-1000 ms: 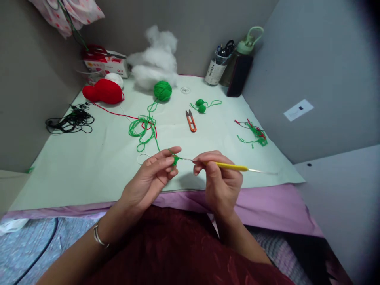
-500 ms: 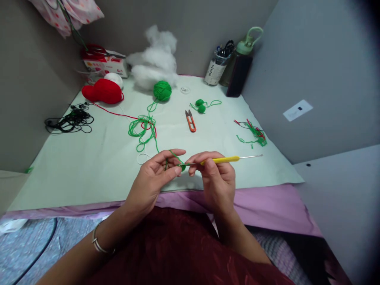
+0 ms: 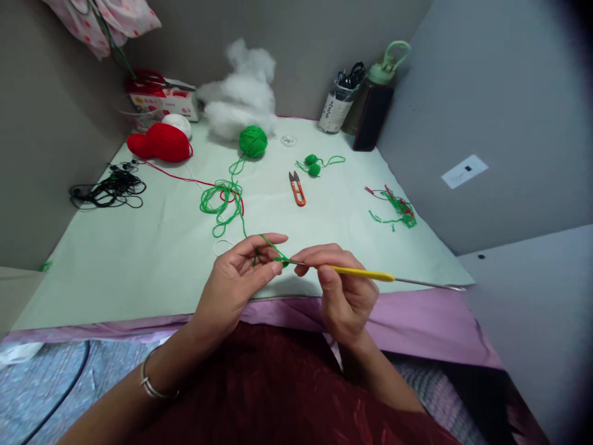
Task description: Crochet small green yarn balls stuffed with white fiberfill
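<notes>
Near the table's front edge, my left hand pinches a small green crocheted piece between thumb and fingers, with green yarn running over its raised index finger. My right hand is closed round the yellow handle of a crochet hook. The hook's left tip meets the green piece, and its other metal end points right. From my left hand the yarn leads back to loose green loops and a green ball.
Orange snips lie mid-table beside two small green balls. Red yarn, black cord and white stuffing are at the left and back. Yarn scraps lie right; a bottle and pen cup stand behind.
My right hand has shifted slightly right and down. The hook has tilted, its right end now lower and farther right. My left hand has barely moved.
</notes>
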### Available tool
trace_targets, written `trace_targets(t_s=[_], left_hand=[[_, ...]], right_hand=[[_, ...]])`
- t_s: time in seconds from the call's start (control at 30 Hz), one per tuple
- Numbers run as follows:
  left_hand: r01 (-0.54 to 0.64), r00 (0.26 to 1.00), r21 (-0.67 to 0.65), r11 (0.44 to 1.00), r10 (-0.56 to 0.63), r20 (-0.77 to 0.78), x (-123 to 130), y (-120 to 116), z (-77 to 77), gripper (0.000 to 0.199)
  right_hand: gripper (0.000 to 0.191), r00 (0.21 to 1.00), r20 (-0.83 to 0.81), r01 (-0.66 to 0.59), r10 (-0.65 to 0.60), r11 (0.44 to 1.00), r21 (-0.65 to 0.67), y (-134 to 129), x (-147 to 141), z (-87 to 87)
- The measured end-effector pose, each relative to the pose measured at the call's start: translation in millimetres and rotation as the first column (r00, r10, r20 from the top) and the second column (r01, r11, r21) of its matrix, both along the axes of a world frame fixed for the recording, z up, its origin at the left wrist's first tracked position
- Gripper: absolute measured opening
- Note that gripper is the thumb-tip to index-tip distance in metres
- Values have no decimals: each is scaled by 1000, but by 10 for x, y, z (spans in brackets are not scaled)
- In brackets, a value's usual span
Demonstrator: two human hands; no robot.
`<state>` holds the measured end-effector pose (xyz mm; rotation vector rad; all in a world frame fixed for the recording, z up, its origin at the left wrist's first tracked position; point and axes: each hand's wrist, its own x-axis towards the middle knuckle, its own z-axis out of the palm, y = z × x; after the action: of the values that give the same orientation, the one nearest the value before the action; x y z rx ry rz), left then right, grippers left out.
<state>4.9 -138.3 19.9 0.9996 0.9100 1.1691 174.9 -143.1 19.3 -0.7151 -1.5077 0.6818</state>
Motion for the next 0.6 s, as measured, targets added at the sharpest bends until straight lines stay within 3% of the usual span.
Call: trace_targets(t_s=[0.13,0.4,0.5,0.6], left_hand=[[3,1000,11,1000,-3,-14,-2,3,-3,28],[-38,997,39,999,41,-62,-22,-6,4,26],[-57,997,29,998,58,-45,11,-23,46,25],[-15,997,-57,998,20,75,55,-31,83,32]], right_hand=[[23,1000,16,6,-6,1000,18,4,-5,-20],[21,978,198,35,-66,987,157,1,6,26],[22,937,310,87,-163,966,245,-15,-8,12],[32,854,431,140,-290,928,346,-48,-26,-57]])
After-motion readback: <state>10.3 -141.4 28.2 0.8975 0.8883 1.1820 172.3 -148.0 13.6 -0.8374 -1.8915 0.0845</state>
